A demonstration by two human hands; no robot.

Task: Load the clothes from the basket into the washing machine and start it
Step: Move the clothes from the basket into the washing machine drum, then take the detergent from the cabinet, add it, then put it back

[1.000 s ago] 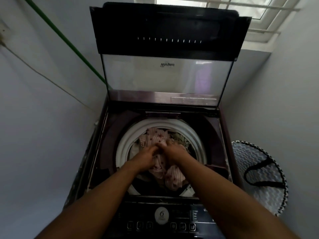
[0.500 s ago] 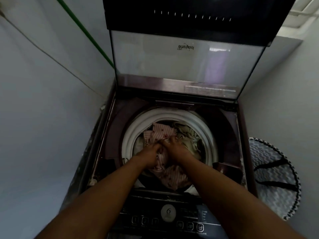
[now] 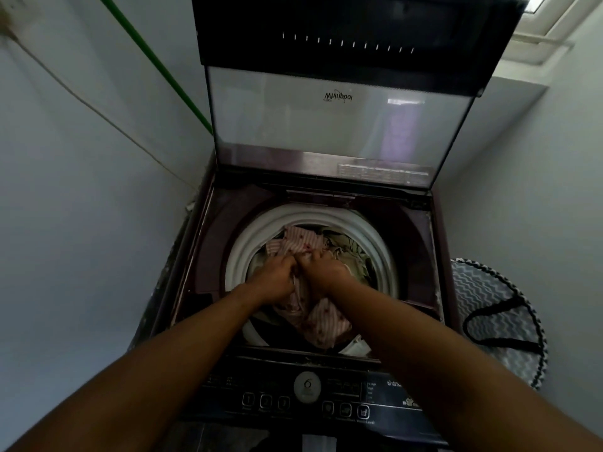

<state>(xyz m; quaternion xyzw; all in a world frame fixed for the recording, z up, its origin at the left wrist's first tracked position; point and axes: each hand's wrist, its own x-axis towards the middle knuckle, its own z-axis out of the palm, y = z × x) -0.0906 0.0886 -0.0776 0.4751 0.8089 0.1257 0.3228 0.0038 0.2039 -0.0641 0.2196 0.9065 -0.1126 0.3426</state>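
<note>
Green pipe (image 3: 156, 60) runs down the left wall. Left hand (image 3: 277, 278) and right hand (image 3: 323, 270) touch inside the washing machine (image 3: 208, 249) drum, fingers curled, gripping the pink striped cloth (image 3: 323, 321) over the other clothes. Lid (image 3: 342, 125) stands up. Basket (image 3: 499, 314) on the floor at right.

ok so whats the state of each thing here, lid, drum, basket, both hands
lid: raised, standing open
drum: holds clothes, not full
pink striped garment: over the drum, gripped by both hands
basket: on the floor, looks empty
left hand: grips the garment
right hand: grips the garment
</note>
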